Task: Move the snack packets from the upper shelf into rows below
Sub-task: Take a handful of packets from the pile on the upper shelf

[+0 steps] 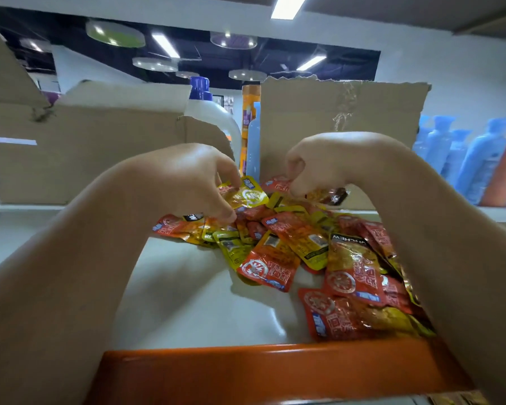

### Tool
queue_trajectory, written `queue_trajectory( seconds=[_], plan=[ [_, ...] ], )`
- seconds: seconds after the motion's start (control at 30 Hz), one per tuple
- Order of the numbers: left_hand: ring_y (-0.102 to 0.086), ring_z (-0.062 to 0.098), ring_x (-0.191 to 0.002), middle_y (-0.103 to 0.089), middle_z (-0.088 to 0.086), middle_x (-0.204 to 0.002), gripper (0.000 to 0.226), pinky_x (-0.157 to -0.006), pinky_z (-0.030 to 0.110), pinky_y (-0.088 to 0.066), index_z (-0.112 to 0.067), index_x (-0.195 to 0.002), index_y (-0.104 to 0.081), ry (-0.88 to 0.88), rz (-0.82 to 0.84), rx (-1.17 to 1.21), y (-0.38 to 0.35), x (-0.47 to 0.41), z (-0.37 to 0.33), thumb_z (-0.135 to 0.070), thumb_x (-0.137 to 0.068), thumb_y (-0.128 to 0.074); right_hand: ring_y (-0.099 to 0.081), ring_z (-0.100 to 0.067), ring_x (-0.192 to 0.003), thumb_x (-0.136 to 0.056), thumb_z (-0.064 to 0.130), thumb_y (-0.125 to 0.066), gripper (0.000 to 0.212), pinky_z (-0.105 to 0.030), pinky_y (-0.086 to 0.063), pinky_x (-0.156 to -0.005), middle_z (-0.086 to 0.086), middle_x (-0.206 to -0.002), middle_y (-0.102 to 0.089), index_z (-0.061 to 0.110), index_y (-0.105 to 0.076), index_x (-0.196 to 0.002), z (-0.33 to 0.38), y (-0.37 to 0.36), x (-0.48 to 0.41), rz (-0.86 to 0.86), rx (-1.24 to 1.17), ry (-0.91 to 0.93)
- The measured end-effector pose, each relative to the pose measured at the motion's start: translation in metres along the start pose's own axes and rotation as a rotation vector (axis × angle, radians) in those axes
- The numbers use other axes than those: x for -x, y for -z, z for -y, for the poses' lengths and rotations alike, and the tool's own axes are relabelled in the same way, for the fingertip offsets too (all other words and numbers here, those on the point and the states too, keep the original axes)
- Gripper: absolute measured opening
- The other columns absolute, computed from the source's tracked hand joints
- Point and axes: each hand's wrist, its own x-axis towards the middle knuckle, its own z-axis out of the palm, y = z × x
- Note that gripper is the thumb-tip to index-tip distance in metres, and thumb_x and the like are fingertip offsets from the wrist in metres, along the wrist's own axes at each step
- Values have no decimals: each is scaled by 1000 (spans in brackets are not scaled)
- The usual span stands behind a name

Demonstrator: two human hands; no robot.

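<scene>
the packets (304, 252) lie heaped on the white shelf (187, 302). left hand (187, 179) pinches a yellow packet (251, 195) at the heap's far edge; right hand (319, 165) pinches a red packet (278, 184) just beside it.

Snack packets (292, 244): glossy, crinkled foil-like plastic. Shelf (187, 287): smooth white, sheen; glossy orange front edge (260, 366). Cardboard boxes (342, 118): matt, torn rims

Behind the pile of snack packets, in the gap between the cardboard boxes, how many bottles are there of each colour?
White bottle with purple cap: 1
Orange bottle: 1
Pale blue bottle: 1
Total: 3
</scene>
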Motion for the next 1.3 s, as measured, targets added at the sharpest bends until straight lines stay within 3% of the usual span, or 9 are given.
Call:
queue_trajectory(
  seconds=[0.17, 0.3, 0.43, 0.57, 0.7, 0.83, 1.0, 1.17, 1.3],
  plan=[
    [-59, 11, -92, -60, -16, -100, 48, -80, 35, -49, -47, -115, -69, -105, -211, -105, -1, 8, -27, -61, -72, -83, -70, -25, -79, -82, 46, -67, 22, -35, -59, -72, -2, -89, -71, 30, -71, -97, -22, 30, 20, 14, 10, -2],
    [-64, 12, -84, -67, -14, -91, 51, -81, 37, -56, -49, -110, -69, -178, -371, -60, -7, 15, -73, -72, -65, -72, -67, -21, -78, -81, 52, -68, 20, -35, -55, -70, 4, -88, -69, 35, -65, -90, -66, 37, 63, -123, -21, -16],
    [-63, 2, -80, -64, -21, -84, 46, -72, 25, -52, -44, -108, -72, -253, -443, 39, -27, 23, -146, -62, -67, -79, -62, -14, -82, -81, 44, -75, 20, -37, -55, -77, 9, -91, -66, 30, -65, -91, -126, 19, 123, -246, -218, -56],
    [-66, 10, -82, -70, -14, -91, 42, -76, 33, -55, -40, -107, -72, -335, -487, 137, -65, 27, -232, -60, -71, -82, -61, -3, -82, -80, 42, -76, 22, -30, -51, -75, 15, -98, -65, 30, -63, -92, -198, -12, 196, -330, -398, -94],
    [-63, 3, -68, -68, -15, -89, 37, -65, 26, -53, -41, -106, -69, -355, -477, 243, -115, 27, -322, -56, -74, -80, -68, -7, -76, -71, 49, -70, 29, -40, -58, -76, 15, -93, -68, 31, -60, -91, -277, -44, 268, -412, -579, -138],
    [-64, 9, -88, -68, -19, -100, 46, -75, 28, -50, -42, -112, -68, -353, -493, 292, -160, 29, -412, -62, -71, -76, -68, -5, -72, -80, 42, -75, 25, -39, -59, -74, 22, -91, -68, 31, -59, -96, -348, -73, 338, -502, -616, -230],
    [-64, 10, -91, -69, -17, -110, 49, -78, 24, -45, -38, -116, -69, -387, -486, 358, -218, 36, -501, -56, -73, -81, -61, 4, -76, -83, 43, -75, 25, -29, -52, -70, 19, -90, -64, 37, -58, -101, -413, -111, 406, -523, -634, -338],
    [-64, 13, -104, -69, -15, -119, 54, -85, 30, -52, -36, -120, -68, -395, -426, 430, -263, 26, -555, -66, -76, -67, -63, -5, -80, -85, 46, -73, 28, -34, -57, -72, 13, -98, -63, 40, -55, -106, -461, -148, 439, -476, -619, -435],
    [-61, 12, -113, -67, -18, -123, 46, -88, 26, -47, -36, -121, -69, -351, -373, 476, -307, 9, -571, -50, -79, -80, -62, -2, -85, -84, 42, -76, 29, -33, -54, -75, 16, -95, -64, 38, -56, -104, -488, -191, 443, -468, -641, -493]
  ],
)
